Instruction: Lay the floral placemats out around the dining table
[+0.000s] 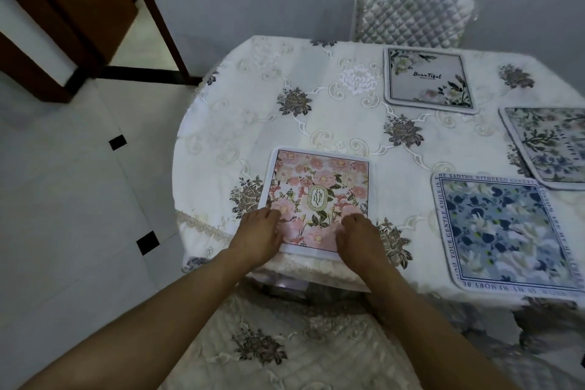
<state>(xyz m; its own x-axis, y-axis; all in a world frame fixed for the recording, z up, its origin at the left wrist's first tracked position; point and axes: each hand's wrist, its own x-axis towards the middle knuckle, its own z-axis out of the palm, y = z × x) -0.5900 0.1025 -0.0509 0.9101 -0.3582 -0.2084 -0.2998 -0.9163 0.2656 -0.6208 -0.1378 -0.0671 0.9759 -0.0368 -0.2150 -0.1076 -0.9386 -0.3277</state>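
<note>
home dining room | embroidered tablecloth (316, 123) | quilted chair cover (411, 16) | tiled floor (79, 199)

4 floral placemats (319, 196) lie flat on the table (332, 123).

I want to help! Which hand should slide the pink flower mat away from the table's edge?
Probably both together: the left hand and right hand each press a near corner of the pink Garden placemat. If only one, neither is clearly better placed.

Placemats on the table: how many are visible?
4: pink mat under both hands at the near edge, blue mat to its right, grey mat at the far side, one cut off at right; more may lie outside view.
</note>
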